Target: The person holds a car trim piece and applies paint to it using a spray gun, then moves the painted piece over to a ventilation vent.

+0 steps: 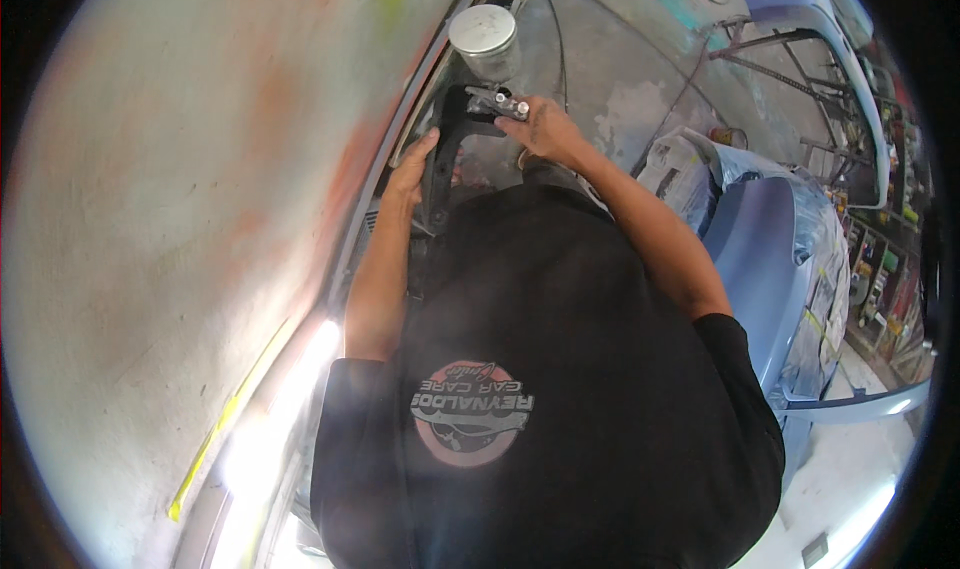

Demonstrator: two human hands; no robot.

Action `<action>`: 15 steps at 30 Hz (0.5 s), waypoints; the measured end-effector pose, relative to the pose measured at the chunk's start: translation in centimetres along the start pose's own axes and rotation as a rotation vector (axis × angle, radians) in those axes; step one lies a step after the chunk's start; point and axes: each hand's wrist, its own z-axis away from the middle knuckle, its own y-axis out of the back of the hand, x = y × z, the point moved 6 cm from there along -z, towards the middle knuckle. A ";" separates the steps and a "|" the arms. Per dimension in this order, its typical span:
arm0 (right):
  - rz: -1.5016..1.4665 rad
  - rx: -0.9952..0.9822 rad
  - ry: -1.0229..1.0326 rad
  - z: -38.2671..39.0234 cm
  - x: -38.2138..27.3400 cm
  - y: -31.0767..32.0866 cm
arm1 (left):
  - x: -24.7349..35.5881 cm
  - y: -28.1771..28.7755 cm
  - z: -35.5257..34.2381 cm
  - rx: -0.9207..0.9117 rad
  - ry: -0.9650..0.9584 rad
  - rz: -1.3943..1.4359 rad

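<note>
My right hand [545, 127] is closed round a metal spray gun [495, 100], ahead of my body near the top middle. A round silver cup with a pale lid [484, 31] stands out just beyond the gun; their join is hard to see. My left hand [410, 174] grips the edge of a black curved part [444, 139], with its fingers pointing away from me. This part lies beside the gun, between it and the wall. Its lower end disappears behind my black shirt.
Close on my left rises a pale wall [180, 189] with orange stains. A bright light [245, 459] glares along its foot. To my right are a light-blue body panel [752, 254], plastic masking sheets [815, 314] and a metal stand [790, 59]. A dark hose [560, 44] lies on the grey floor.
</note>
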 end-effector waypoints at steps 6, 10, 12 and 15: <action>-0.031 0.015 0.017 0.3 0.6 1.0 | 0.7 -1.1 1.0 0.049 0.067 0.068; -0.030 0.103 0.106 0.4 -0.5 0.4 | 1.5 -2.7 1.2 0.050 0.065 -0.150; -0.069 0.070 0.116 0.1 -1.1 0.5 | 1.7 -2.8 1.1 0.066 0.019 -0.216; -0.165 -0.011 -0.096 0.6 -0.9 1.1 | 2.5 -2.8 1.5 0.103 -0.047 -0.243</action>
